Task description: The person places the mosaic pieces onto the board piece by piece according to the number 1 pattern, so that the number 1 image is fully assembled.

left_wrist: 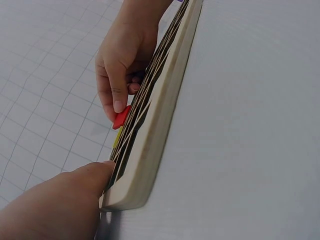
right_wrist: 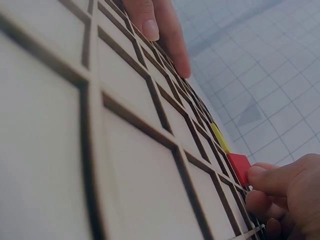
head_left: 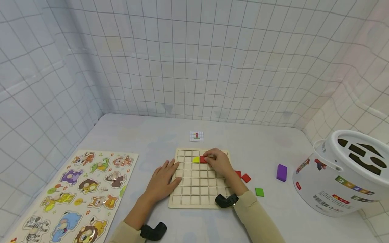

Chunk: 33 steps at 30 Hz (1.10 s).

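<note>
A wooden grid board (head_left: 194, 201) lies flat in front of me, its square cells divided by thin raised strips. My right hand (head_left: 219, 162) pinches a red square tile (right_wrist: 239, 168) between thumb and fingers at a cell in the second row from the far edge. In the right wrist view the red tile is tilted up from the grid. Just left of it, a yellow tile (head_left: 196, 159) with a slanted side sits in a cell. My left hand (head_left: 162, 180) rests along the board's left edge, fingers extended and thumb touching the border.
Behind the board lies a small pattern card (head_left: 197, 136). Red tiles (head_left: 246, 178), a green tile (head_left: 259, 192) and a purple block (head_left: 281, 172) lie to the right, before a white bucket (head_left: 316, 189). An animal puzzle board (head_left: 100, 185) is on the left.
</note>
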Tool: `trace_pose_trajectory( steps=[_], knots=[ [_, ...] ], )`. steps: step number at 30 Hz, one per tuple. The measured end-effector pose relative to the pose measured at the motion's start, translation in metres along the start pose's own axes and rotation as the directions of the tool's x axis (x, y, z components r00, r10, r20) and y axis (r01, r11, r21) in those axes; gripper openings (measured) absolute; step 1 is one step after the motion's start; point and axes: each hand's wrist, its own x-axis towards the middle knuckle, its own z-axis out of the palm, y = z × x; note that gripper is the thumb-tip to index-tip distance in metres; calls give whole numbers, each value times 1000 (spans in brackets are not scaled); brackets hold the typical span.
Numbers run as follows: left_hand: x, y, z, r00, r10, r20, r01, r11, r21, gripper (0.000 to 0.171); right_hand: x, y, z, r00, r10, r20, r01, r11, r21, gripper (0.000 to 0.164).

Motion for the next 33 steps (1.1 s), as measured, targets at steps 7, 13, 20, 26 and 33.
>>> trace_pose_trajectory(
  steps=[7,13,20,26,33],
  knots=[
    [0,0,0,1000,8,-6,-8,1000,3,62,2,3,0,999,-40,5,40,997,-73,10],
    [0,1,0,1000,5,-8,-5,1000,4,62,3,5,1,999,-45,13,46,994,-96,11],
    [0,0,0,1000,1,1,-1,1000,15,63,0,4,-2,1000,-24,10,25,998,-51,15],
    [1,0,0,1000,2,2,-2,1000,20,63,-3,4,-10,999,16,45,-18,999,45,19],
    [0,0,-1,1000,3,12,-3,999,33,62,-13,5,-22,998,33,46,-36,998,59,15]
  ],
)
